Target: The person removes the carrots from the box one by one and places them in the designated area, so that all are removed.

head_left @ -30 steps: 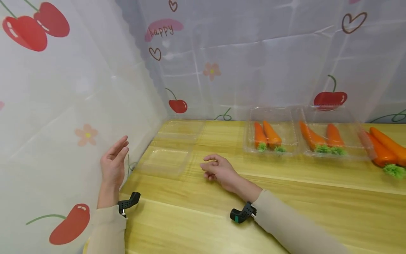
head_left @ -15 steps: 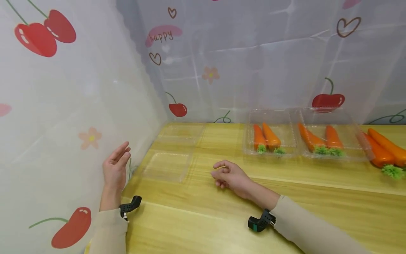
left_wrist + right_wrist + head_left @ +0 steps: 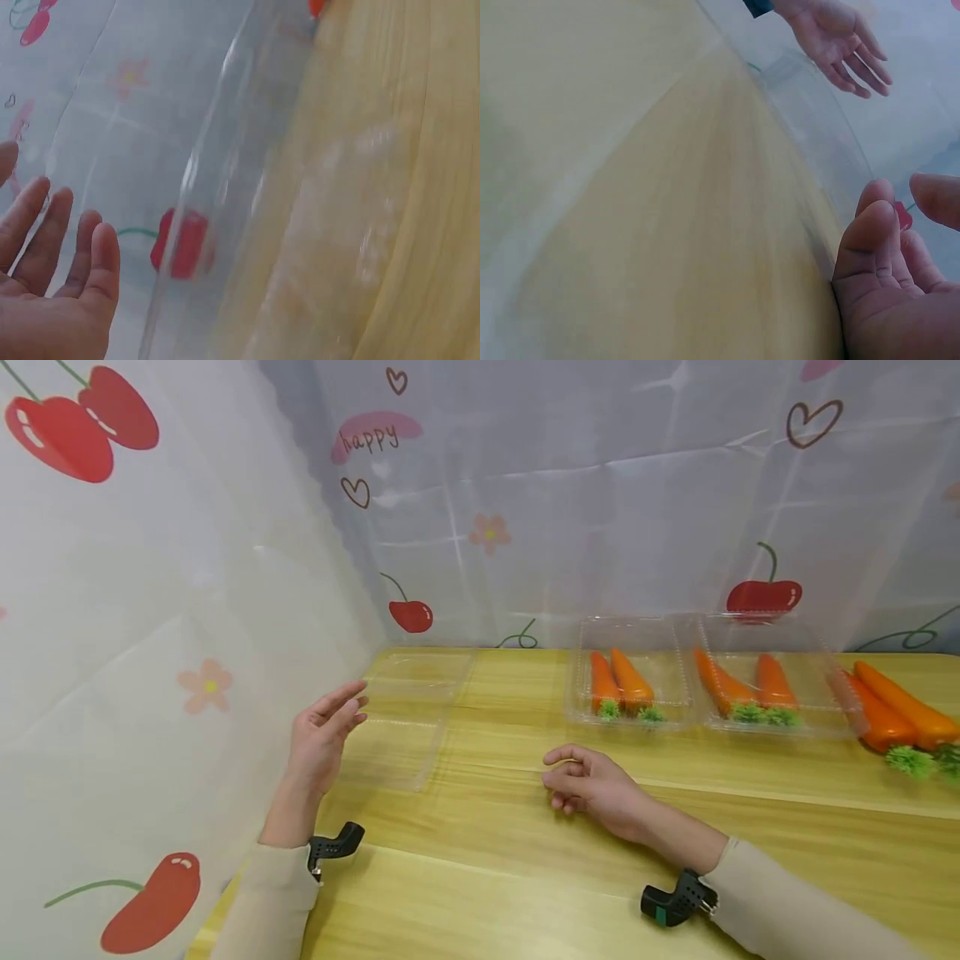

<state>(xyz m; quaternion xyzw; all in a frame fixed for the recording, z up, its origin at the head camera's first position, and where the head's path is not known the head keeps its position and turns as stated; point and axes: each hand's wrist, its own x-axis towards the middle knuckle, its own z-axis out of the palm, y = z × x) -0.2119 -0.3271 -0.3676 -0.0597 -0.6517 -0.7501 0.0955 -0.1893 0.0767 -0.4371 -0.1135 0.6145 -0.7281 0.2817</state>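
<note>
My left hand (image 3: 322, 739) is at the left side of a clear plastic box (image 3: 397, 735), its fingers fairly straight and apart with nothing in them. In the left wrist view, the box's see-through wall (image 3: 322, 217) lies beyond the fingers of the left hand (image 3: 64, 292); no contact shows. The box stands with its lid open and holds nothing visible. My right hand (image 3: 596, 789) hovers over the table, to the right of that box and in front of the filled ones. Loosely curled fingers show in the right wrist view, where the right hand (image 3: 892, 277) holds nothing.
Two open clear boxes stand at the back, the nearer-to-middle box (image 3: 573, 706) and its neighbour (image 3: 821, 722), each with two orange carrots. Loose carrots (image 3: 888, 718) with green tops lie at the far right. A printed curtain (image 3: 225, 610) borders the wooden table (image 3: 480, 877) left and behind.
My left hand has moved right, away from the curtain and to the empty box's left side. My right hand has drawn back from that box, to the right and slightly nearer me.
</note>
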